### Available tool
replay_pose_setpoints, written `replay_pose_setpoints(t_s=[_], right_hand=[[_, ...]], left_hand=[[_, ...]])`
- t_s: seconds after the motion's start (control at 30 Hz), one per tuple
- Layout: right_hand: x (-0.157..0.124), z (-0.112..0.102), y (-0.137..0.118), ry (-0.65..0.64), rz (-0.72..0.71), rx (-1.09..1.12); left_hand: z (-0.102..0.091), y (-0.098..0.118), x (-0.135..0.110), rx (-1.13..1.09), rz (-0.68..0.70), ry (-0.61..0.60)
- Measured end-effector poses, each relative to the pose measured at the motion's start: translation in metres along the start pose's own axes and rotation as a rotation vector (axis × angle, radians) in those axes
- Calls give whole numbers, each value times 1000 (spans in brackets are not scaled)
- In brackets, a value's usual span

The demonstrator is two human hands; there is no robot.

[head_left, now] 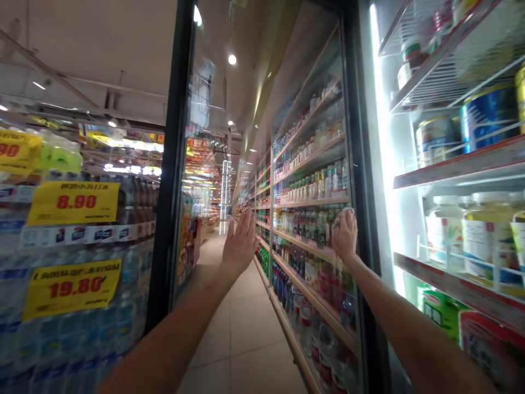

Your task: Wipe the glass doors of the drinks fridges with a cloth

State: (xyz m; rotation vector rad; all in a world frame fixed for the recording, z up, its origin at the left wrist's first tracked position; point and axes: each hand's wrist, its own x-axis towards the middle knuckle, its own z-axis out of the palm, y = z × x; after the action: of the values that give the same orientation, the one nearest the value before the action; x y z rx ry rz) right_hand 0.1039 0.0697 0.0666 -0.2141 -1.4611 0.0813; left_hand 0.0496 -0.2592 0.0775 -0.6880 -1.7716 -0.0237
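Note:
In front of me an open glass cooler door (254, 350) with a black frame stands out from a lit cooler. My left hand (240, 241) is raised before the glass near its middle, fingers straight and palm turned to the pane. Whether it touches the glass I cannot tell. My right hand (345, 232) is up at the right side of the pane, close to the frame, with its fingers curled and closed. What they hold, if anything, is too blurred to make out. Rows of bottles and a tiled aisle show in the glass.
At right, cooler shelves (455, 162) carry bottles (482, 235), blue cans (490, 120) and a green pack (438, 309). To the left are stacked bottled drinks (74, 339) with yellow price signs (76, 202). The black door edge (170, 164) rises beside them.

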Motion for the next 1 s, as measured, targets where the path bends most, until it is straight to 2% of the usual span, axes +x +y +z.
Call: replay_pose_setpoints(t_s=[0.13,0.2,0.27,0.37,0.43,0.47,0.57,0.63,0.7,0.8,0.87,0.93,1.0], right_hand=[[-15,8,-42,-96,-308,78],[-12,10,-52,-135,-384,99],[-1,10,-51,-88,-289,91],[16,11,-51,67,-23,59],[16,14,-67,63,-29,64],[11,17,-80,14,-106,76],[-8,22,-122,-181,-450,133],[-14,23,-138,-249,-606,159],[-11,24,-143,-216,-569,162],[-1,26,-148,-73,-284,138],[-6,29,-160,-31,-225,130],[-20,32,-179,-65,-378,141],[-36,34,-196,-151,-644,170]], left_hand=[[1,-5,-7,16,46,-1],[0,-12,-10,26,77,-10],[-2,-19,-13,35,93,-20],[-6,-31,-17,47,92,-32],[-9,-37,-19,58,74,-27],[-10,-40,-20,65,59,-23],[-14,-51,-24,83,-3,-27],[-17,-60,-27,87,-31,-39],[-21,-69,-31,92,-45,-46],[-25,-79,-36,103,-64,-51],[-27,-81,-39,104,-80,-58],[-28,-81,-42,98,-104,-67],[-29,-81,-44,95,-119,-69]])
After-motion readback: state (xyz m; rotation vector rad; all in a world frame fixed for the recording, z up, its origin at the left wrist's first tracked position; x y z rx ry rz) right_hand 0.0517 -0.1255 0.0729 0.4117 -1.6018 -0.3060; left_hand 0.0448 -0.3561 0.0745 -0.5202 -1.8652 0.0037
